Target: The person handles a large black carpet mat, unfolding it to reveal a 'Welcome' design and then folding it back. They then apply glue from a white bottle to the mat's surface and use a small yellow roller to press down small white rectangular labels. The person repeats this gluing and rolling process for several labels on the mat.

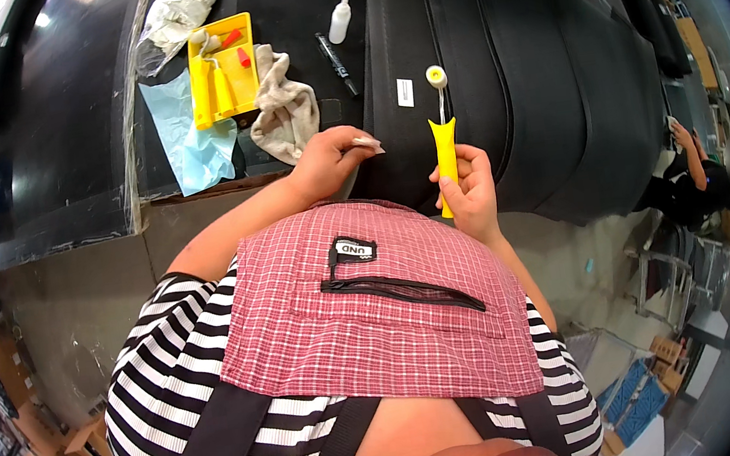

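My right hand (471,188) is wrapped round the yellow handle of a small paint roller (445,156), whose pale roller head points away from me. Pinched between the fingers of my left hand (328,166) is a small whitish scrap (367,145), perhaps paper or film. Both hands are at the near edge of a black padded piece (458,28) with long seams. On its surface lies a small white label (405,93), beyond and between my hands. Left of it, a beige cloth (285,109) rests crumpled, close to my left hand.
Farther left are a yellow tray (246,91) with another roller (221,89) and red-coloured pieces, a light blue sheet (184,137) and a plastic bag (177,16). A black marker (336,64) and a white squeeze bottle (340,21) lie beyond the cloth. Another person (702,171) is at far right.
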{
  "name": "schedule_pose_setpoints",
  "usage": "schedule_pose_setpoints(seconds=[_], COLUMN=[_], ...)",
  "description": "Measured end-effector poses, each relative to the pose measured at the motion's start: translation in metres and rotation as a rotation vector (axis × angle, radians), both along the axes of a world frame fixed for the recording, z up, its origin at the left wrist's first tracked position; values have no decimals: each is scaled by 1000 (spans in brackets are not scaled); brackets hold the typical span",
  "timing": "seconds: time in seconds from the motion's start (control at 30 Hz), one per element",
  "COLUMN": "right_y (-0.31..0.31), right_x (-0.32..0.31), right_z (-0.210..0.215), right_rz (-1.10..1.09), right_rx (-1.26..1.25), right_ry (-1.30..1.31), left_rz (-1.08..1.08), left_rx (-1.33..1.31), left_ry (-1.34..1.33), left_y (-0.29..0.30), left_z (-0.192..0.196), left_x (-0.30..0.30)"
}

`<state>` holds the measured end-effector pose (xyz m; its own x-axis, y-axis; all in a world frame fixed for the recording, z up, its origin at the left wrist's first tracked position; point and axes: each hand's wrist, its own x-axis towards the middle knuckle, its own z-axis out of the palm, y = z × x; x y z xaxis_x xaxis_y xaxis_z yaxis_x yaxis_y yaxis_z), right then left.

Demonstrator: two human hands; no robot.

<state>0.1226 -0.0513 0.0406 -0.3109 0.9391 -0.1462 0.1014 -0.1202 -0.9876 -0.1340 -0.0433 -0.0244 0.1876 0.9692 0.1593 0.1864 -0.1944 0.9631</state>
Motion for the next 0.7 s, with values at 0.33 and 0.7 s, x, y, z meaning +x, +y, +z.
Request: schedule_pose_setpoints(seconds=[0.33, 0.7], right_y=[1, 15], right_x=[-23, -50], right_z=[-10, 1], right_rz=[-43, 47], right_rx=[448, 303], right_ry=[-705, -984], left_rz=[-215, -194], left_rx=[452, 455], left_ry=[383, 340], left_y=[36, 39], left_z=[-25, -33], left_x=[11, 12])
